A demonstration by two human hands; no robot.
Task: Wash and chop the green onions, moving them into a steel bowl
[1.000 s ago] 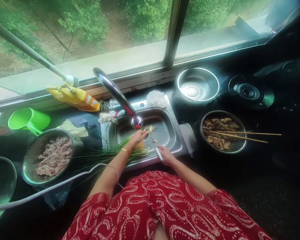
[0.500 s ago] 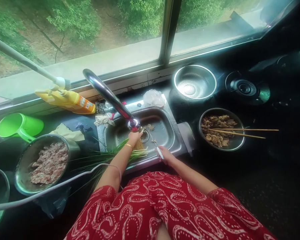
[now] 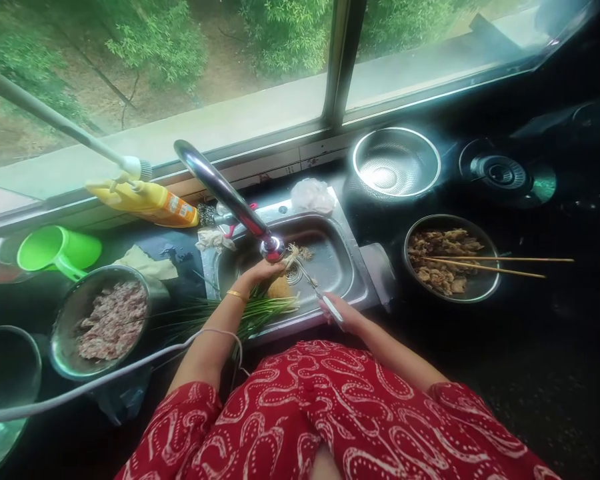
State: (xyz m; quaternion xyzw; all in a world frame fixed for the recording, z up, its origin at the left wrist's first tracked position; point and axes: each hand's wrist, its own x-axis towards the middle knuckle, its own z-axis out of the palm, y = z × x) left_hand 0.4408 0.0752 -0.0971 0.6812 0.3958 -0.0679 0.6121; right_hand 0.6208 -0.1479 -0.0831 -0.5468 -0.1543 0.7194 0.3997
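My left hand (image 3: 264,273) is closed over the sink (image 3: 337,263), gripping green onions whose pale rooty ends (image 3: 293,252) stick out past the fingers. My right hand (image 3: 347,316) holds a small knife (image 3: 332,309) by its light handle. The narrow blade points up and left, close to the root ends; I cannot tell whether it touches them. Under my left forearm more long green onions (image 3: 263,312) lie across the sink's front left edge. A tan block (image 3: 279,288) sits below my left hand. Brownish trimmings (image 3: 306,253) lie near the drain.
The faucet (image 3: 225,193) arches above my left hand. Left stand a bowl of minced meat (image 3: 114,320), a green jug (image 3: 60,250) and a yellow bottle (image 3: 150,200). Right are a colander (image 3: 397,163), a bowl of cooked pieces (image 3: 447,263) with chopsticks, and a burner (image 3: 500,172). A pale hose (image 3: 130,363) crosses the left foreground.
My left hand has turned, its forearm swinging left, and the root ends now show clearly. The knife has come closer to them. The whole view has shifted slightly.
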